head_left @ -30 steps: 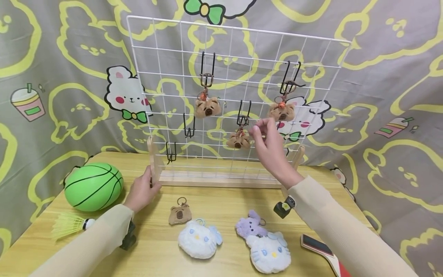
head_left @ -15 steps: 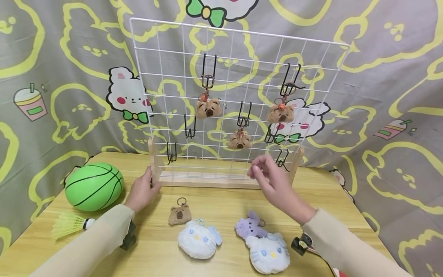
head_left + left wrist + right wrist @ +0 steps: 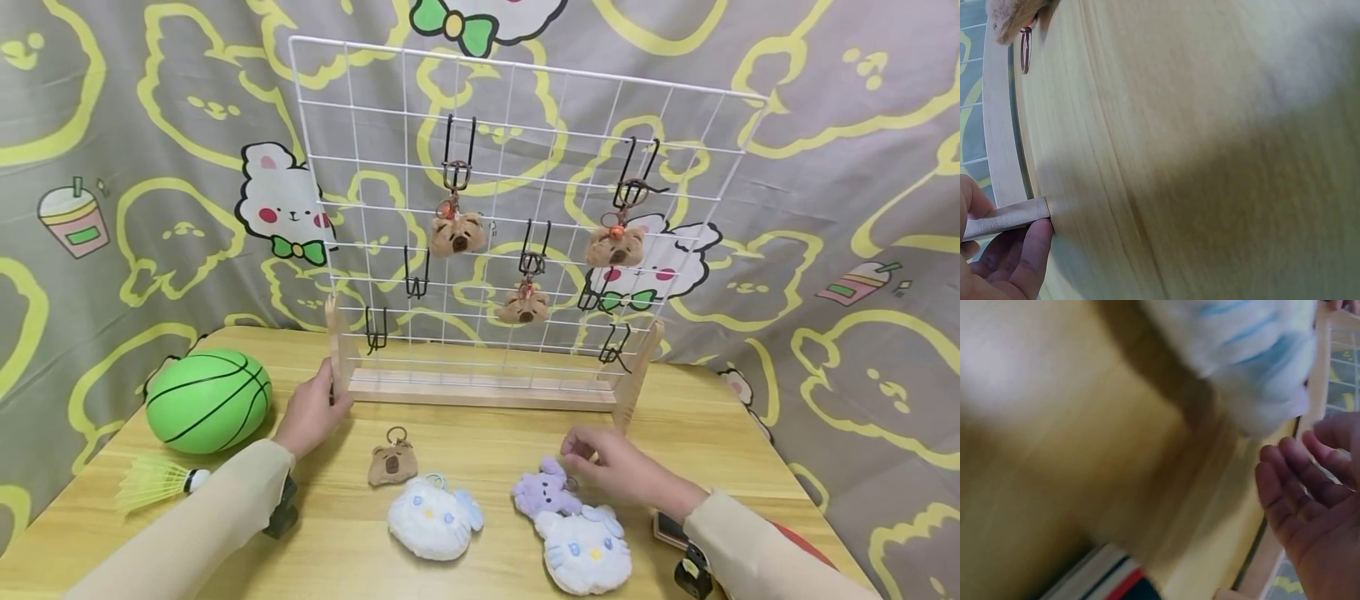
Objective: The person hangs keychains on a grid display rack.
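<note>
Purple plush [image 3: 542,495] near loosely curved, empty right hand [image 3: 617,465]; left hand [image 3: 309,413] around rack's wooden upright [image 3: 336,337]

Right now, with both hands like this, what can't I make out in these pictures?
Dark-faced tool, head view: mostly covered by the right sleeve; whether the red edge belongs to it is unclear.
Purple plush, head view: lower part overlapped by a white cat plush.
Brown bear plush, left wrist view: cut off by the top edge.
Right hand, right wrist view: cut off at the lower right.
</note>
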`<state>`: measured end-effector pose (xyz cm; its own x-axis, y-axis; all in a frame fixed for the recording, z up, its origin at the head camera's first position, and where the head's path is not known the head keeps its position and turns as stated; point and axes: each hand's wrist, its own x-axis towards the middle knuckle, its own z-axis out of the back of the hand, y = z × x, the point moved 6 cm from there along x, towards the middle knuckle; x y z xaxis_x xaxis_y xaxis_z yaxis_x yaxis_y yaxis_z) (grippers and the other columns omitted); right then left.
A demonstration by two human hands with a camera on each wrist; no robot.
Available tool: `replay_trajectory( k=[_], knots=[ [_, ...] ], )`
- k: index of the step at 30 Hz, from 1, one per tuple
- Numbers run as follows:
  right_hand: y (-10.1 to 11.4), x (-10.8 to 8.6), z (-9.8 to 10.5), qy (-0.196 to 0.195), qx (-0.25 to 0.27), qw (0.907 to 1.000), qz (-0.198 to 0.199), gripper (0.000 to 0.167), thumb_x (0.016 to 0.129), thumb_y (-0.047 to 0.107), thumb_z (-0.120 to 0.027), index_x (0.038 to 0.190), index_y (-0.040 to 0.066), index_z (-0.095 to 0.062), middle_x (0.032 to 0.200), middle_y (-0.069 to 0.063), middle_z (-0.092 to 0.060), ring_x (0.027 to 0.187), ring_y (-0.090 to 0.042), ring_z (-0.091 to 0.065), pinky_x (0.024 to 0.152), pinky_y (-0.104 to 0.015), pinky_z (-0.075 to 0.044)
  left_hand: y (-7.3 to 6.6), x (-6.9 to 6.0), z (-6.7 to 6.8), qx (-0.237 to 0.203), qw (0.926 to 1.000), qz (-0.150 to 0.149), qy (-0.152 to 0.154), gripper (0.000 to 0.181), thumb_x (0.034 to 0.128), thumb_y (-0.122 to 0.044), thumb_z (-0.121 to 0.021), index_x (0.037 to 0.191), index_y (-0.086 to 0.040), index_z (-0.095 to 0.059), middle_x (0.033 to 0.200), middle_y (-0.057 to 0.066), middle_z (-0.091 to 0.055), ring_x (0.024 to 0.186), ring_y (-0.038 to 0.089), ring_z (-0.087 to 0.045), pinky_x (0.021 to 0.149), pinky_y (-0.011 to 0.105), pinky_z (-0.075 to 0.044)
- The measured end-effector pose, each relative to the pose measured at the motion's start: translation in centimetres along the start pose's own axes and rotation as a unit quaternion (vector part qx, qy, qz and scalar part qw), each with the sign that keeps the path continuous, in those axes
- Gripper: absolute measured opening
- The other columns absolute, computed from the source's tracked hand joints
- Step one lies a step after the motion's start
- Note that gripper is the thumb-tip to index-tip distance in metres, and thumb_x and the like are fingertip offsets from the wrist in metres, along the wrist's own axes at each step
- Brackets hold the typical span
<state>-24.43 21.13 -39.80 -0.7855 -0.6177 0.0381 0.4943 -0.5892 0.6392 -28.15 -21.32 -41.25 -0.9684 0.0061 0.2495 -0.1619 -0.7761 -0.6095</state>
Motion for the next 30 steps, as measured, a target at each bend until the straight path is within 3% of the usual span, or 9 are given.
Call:
replay_trajectory(
  k=[4,12,22,30],
  knots=[
    [-1.2,-0.6,-0.7,0.043,0.013,0.9989,-0.014,0.009,0.101,0.014,-0.067,0.105,0.006,-0.066,0.095,-0.002,-0.070,0.086,0.000,-0.061,0.074,-0.022,-0.056,-0.3,0.0,0.0,0.000,1.0000,-0.003,0.001,0.051,0.0958,-0.007,-0.059,0.141,0.008,-0.042,0.111,0.035,-0.070,0.090,0.040,-0.071,0.075,0.052,-0.059],
    [-1.9,-1.0,-1.2,0.087,0.026,0.9957,-0.021,0.023,0.097,0.024,-0.074,0.111,0.008,-0.064,0.101,-0.006,-0.059,0.090,-0.008,-0.052,0.075,-0.023,-0.048,-0.5,0.0,-0.1,-0.001,1.0000,0.001,0.004,0.051,0.0956,-0.007,-0.059,0.141,0.007,-0.042,0.114,0.036,-0.070,0.092,0.040,-0.071,0.077,0.054,-0.060],
    [-1.5,-0.3,-2.0,0.096,-0.003,0.9950,-0.027,0.027,0.092,0.023,-0.080,0.105,0.013,-0.058,0.092,0.000,-0.049,0.085,-0.004,-0.043,0.072,-0.020,-0.040,-0.3,0.1,-0.2,-0.001,1.0000,0.000,0.003,0.049,0.0959,-0.007,-0.059,0.140,0.007,-0.043,0.115,0.037,-0.069,0.094,0.043,-0.071,0.079,0.056,-0.060],
    [-0.6,1.0,-3.0,0.137,-0.012,0.9905,0.000,0.037,0.092,0.017,-0.077,0.124,0.019,-0.058,0.097,-0.002,-0.052,0.086,-0.008,-0.046,0.074,-0.020,-0.044,-0.1,0.0,-0.1,0.000,1.0000,0.007,0.004,0.051,0.0969,-0.008,-0.060,0.143,0.006,-0.042,0.116,0.036,-0.070,0.095,0.043,-0.071,0.080,0.055,-0.060]
  ],
)
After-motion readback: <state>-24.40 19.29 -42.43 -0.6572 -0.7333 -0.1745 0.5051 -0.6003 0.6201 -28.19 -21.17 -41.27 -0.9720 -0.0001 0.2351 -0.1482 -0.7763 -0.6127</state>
